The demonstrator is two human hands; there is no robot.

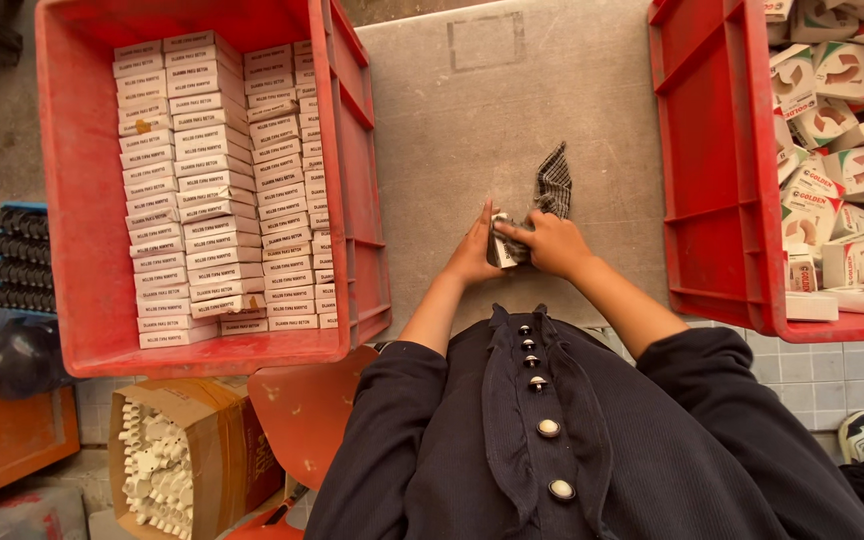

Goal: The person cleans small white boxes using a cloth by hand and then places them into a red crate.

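Note:
Both hands meet at the near edge of a grey metal table (pixel 472 130). My left hand (pixel 474 250) steadies a small white box (pixel 501 249) from its left side. My right hand (pixel 555 244) grips a dark checked cloth (pixel 553 182) and presses it against the box from the right. The cloth's loose end trails up and away across the table. Dark sleeves are pushed back on both forearms.
A red crate (pixel 82 200) at the left holds neat rows of several flat white boxes (pixel 217 190). A second red crate (pixel 717 170) at the right holds several jumbled white boxes (pixel 842 120). Below left are an orange stool (pixel 302 410) and a cardboard carton of white parts (pixel 157 465).

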